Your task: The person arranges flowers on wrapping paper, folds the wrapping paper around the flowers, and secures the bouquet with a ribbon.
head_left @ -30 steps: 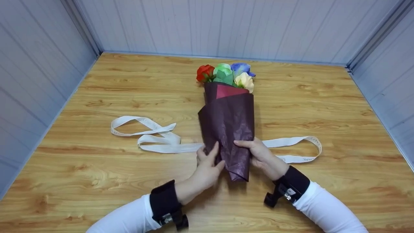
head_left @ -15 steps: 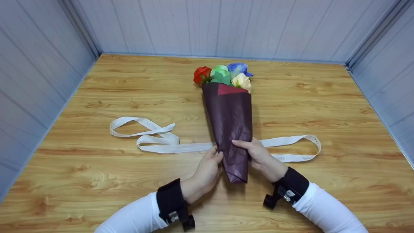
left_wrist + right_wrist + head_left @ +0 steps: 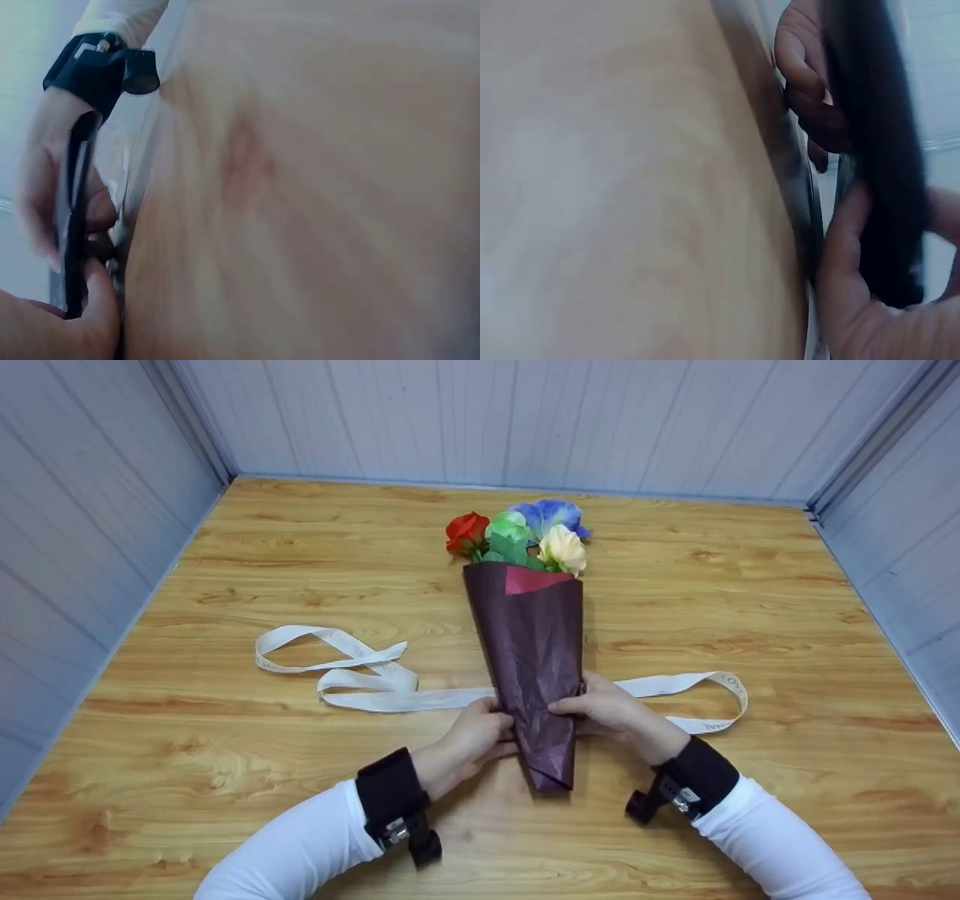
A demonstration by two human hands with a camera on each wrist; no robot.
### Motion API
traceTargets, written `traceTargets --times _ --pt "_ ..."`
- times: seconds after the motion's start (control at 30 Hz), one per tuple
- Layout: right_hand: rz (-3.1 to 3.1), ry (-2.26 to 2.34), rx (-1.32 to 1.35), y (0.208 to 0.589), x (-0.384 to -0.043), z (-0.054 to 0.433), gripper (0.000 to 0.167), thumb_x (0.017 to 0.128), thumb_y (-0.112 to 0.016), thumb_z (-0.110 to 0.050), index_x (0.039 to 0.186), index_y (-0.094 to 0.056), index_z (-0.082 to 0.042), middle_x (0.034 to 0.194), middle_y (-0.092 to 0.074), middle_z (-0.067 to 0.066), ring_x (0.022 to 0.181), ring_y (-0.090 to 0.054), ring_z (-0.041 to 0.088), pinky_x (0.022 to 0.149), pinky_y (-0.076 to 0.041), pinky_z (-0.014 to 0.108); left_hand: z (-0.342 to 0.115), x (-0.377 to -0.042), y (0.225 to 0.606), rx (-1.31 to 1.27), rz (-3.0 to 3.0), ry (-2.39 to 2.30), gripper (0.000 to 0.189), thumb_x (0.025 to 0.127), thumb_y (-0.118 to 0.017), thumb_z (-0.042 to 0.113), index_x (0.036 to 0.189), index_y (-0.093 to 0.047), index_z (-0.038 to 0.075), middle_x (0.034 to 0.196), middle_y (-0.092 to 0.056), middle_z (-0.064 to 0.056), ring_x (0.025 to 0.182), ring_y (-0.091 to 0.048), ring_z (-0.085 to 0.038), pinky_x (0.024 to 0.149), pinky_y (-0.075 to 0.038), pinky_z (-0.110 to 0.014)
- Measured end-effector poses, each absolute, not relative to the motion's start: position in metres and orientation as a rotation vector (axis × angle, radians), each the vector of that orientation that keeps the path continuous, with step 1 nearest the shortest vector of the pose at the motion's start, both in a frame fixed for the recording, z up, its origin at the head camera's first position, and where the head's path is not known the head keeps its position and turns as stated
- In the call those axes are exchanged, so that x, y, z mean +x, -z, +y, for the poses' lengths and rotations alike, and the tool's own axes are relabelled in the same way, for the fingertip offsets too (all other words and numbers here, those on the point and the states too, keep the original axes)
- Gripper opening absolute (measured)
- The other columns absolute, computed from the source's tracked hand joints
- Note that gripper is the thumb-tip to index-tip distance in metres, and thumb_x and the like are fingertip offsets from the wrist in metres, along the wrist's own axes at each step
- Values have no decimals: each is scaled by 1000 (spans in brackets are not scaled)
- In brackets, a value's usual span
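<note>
A bouquet wrapped in dark purple paper (image 3: 529, 652) lies lengthwise mid-table in the head view. Red (image 3: 466, 532), green, blue and cream (image 3: 562, 549) flowers show at its far end, above a maroon fold. My left hand (image 3: 471, 735) pinches the wrap's lower left edge, thumb on top. Opposite it, my right hand (image 3: 609, 709) grips the right edge, its thumb across the front. Both wrist views show the dark wrap (image 3: 889, 150) edge-on between thumb and fingers. A white printed ribbon (image 3: 409, 701) passes beneath the bouquet; its middle is hidden.
The ribbon's left part lies in loose loops, and its right part makes one loop (image 3: 739, 697). Pale panel walls (image 3: 480, 420) enclose the wood-grain table (image 3: 187, 780) at the back and sides. Each wrist wears a black strap with a camera.
My left hand has moved from the wrap's front to its left edge and taken hold there. The left paper flap now lies smooth, and the bouquet sits slightly nearer me.
</note>
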State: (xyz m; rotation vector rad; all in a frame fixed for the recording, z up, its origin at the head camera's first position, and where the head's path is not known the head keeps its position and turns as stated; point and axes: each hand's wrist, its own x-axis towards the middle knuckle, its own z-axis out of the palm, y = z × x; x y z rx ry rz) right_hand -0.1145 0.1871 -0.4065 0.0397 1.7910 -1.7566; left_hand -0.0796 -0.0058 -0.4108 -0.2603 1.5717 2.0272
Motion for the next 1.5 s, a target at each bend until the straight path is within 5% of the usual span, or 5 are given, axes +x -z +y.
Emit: traceTargets --times 0.27,0.53,0.77,0.97,1.5 --pt "2113 1580 -98 408 -113 184 63 84 -65 1 133 -27 7 122 -54 33 93 -66 27 76 -56 39 -18 -62 396 232 2150 -1419 68 95 -49 8 148 -10 -8 145 -23 -33 129 -35 -39 107 -33 -47" --pt "2549 1143 -234 401 -110 183 83 85 -72 -24 146 -20 -4 118 -56 33 68 -67 31 50 -55 37 -14 -56 393 750 2625 -274 67 100 -42 38 148 -21 -4 157 -5 -22 145 -7 -34 114 -16 -51" --pt "3008 588 -450 392 -103 181 63 89 -64 -34 133 -46 7 112 -59 30 101 -59 41 86 -48 49 -5 -63 394 880 2648 71 57 102 -34 32 147 -25 -2 156 -18 -21 144 -17 -32 115 -22 -43" --pt "2885 351 -749 390 -98 176 70 90 -63 -32 136 -39 15 141 -32 37 132 -32 50 108 -30 55 -5 -75 392 880 2728 58 65 97 -47 40 141 -32 -5 148 -29 -24 139 -28 -36 110 -32 -42" --pt "2499 185 -762 390 -101 181 110 78 -64 -63 152 -7 -6 155 4 29 143 0 44 112 -12 60 -20 -137 388 663 2490 -152 118 74 -69 62 152 -2 3 155 9 -26 144 8 -39 118 -6 -44"
